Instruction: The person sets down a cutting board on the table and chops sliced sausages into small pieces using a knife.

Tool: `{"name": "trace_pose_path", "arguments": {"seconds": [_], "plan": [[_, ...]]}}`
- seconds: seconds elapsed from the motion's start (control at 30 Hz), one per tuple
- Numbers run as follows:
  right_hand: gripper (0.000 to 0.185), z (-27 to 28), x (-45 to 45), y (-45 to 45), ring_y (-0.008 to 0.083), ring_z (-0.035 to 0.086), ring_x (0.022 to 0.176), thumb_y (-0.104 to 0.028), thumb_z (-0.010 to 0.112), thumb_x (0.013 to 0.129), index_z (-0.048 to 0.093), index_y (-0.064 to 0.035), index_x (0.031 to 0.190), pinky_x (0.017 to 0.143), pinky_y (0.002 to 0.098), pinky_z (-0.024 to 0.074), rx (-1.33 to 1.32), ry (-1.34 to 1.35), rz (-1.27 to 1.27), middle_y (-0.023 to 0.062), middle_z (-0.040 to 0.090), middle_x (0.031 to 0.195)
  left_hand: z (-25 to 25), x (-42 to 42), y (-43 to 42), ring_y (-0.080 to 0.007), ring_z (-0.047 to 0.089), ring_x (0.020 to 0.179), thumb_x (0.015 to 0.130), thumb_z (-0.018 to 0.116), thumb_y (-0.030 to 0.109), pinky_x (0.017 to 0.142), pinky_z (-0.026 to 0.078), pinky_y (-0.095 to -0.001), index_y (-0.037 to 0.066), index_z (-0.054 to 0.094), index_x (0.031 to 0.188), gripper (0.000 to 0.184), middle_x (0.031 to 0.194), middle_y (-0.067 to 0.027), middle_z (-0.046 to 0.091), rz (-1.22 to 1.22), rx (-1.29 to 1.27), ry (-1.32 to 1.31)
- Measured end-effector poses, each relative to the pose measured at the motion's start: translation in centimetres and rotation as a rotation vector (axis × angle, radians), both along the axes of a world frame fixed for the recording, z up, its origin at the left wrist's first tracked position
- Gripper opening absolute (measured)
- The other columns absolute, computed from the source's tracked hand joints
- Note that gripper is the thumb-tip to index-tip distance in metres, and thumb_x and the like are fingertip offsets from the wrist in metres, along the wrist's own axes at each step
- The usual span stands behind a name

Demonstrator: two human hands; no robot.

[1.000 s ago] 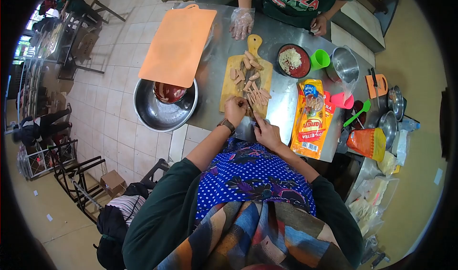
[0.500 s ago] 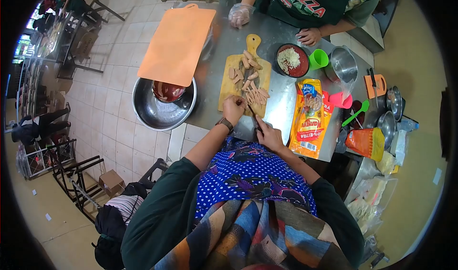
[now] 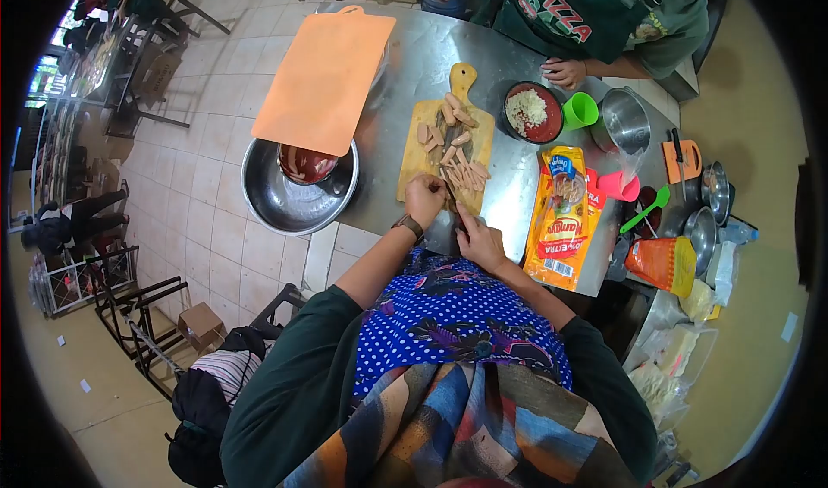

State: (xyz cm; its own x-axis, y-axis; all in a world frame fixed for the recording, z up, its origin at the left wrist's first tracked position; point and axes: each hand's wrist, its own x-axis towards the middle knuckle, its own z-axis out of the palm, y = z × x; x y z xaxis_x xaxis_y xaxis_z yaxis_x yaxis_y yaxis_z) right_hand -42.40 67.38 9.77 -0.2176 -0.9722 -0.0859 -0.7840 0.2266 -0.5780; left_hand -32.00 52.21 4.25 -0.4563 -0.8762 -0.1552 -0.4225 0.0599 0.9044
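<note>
My right hand (image 3: 480, 242) grips a knife (image 3: 450, 196), its index finger stretched along the top and most of the handle hidden. The blade points up over the near edge of a wooden cutting board (image 3: 414, 143). Close beside the blade, my left hand (image 3: 425, 200) is closed with fingertips bent down at the board; what they pinch is hidden. Thin sausage strips (image 3: 467, 174) lie just beyond the knife. Thicker sausage pieces (image 3: 457, 111) are spread farther up the board, towards its handle.
An orange cutting sheet (image 3: 323, 78) covers part of a steel bowl (image 3: 250, 186) at the left. On the right are sausage packages (image 3: 561, 229), a dark bowl of red sauce and white crumbles (image 3: 530, 111), a green cup (image 3: 580, 109) and a steel pot (image 3: 623, 119). A co-worker's hand (image 3: 565, 73) rests on the table.
The co-worker's gloved hand has lifted off the table and moved away to the top. My right hand has shifted slightly, its index finger now farther forward along the knife. My left hand stays at the board.
</note>
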Motion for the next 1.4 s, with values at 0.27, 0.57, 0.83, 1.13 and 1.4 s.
{"name": "trace_pose_path", "arguments": {"seconds": [0.27, 0.57, 0.83, 1.13, 1.4], "plan": [[0.065, -1.2, -0.1, -2.0, 0.0409, 0.065, 0.069, -0.017, 0.062, 0.084, 0.040, -0.0122, 0.145, 0.062, 0.0481, 0.0537, 0.070, 0.036, 0.008, 0.0223, 0.069, 0.092, 0.4, -0.1, 0.0, -0.0151, 0.067, 0.063, 0.077, 0.069, -0.001, 0.059, 0.053, -0.0269, -0.005, 0.069, 0.082, 0.007, 0.072, -0.0120, 0.070, -0.012, -0.101, -0.030], [0.065, -0.6, -1.8, 2.3, 0.0370, 0.068, 0.076, -0.020, 0.060, 0.086, 0.037, -0.0139, 0.146, 0.066, 0.0463, 0.0550, 0.082, -0.001, 0.028, 0.0191, 0.069, 0.100, 0.1, -0.4, 0.2, -0.0152, 0.067, 0.063, 0.079, 0.067, -0.002, 0.059, 0.053, -0.0267, -0.005, 0.070, 0.085, 0.007, 0.071, -0.0112, 0.069, 0.015, -0.084, -0.043], [0.065, 1.0, -0.9, 1.3, 0.0348, 0.069, 0.077, -0.018, 0.061, 0.086, 0.037, -0.0137, 0.146, 0.065, 0.0447, 0.0560, -0.023, -0.026, -0.043, 0.0155, 0.070, 0.103, 3.9, 0.5, -0.8, -0.0126, 0.065, 0.060, 0.083, 0.066, -0.004, 0.055, 0.054, -0.0263, -0.004, 0.069, 0.091, 0.009, 0.075, -0.0076, 0.069, 0.072, 0.385, 0.159], [0.067, 0.0, -0.1, 0.8, 0.0359, 0.068, 0.070, -0.018, 0.062, 0.084, 0.038, -0.0120, 0.145, 0.060, 0.0448, 0.0554, -0.045, -0.020, -0.040, 0.0173, 0.070, 0.097, 3.1, 1.0, -0.1, -0.0122, 0.065, 0.061, 0.084, 0.066, -0.002, 0.053, 0.055, -0.0258, -0.004, 0.069, 0.089, 0.006, 0.075, -0.0086, 0.068, 0.058, 0.286, 0.117], [0.070, -0.5, 0.3, 0.1, 0.0376, 0.066, 0.064, -0.018, 0.063, 0.082, 0.037, -0.0114, 0.146, 0.056, 0.0472, 0.0533, -0.059, 0.010, -0.017, 0.0201, 0.068, 0.090, -1.2, 0.1, 0.6, -0.0144, 0.067, 0.063, 0.082, 0.063, -0.007, 0.056, 0.056, -0.0264, -0.005, 0.066, 0.089, 0.008, 0.073, -0.0088, 0.067, 0.009, 0.092, 0.053]]}}
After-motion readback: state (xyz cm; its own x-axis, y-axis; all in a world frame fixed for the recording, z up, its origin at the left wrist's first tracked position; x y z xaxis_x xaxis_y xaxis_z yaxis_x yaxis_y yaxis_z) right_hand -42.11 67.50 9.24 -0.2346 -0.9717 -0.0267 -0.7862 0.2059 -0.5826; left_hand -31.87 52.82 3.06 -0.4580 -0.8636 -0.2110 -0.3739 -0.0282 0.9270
